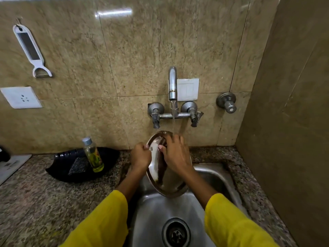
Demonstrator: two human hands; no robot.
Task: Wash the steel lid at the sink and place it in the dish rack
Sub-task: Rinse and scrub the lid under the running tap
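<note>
A round steel lid (164,180) is held tilted over the steel sink (217,177), under the running tap (172,82). My left hand (140,156) grips its left rim. My right hand (175,152) lies flat on the lid's inner face, fingers spread near the top, where the water stream lands. Both arms wear yellow sleeves. No dish rack is in view.
A black tray (58,171) on the granite counter holds a scrub pad (78,165) and a bottle of yellow-green liquid (93,155), left of the sink. Tap handles (193,113) sit on the tiled wall. A wall closes in on the right; a peeler (30,49) hangs upper left.
</note>
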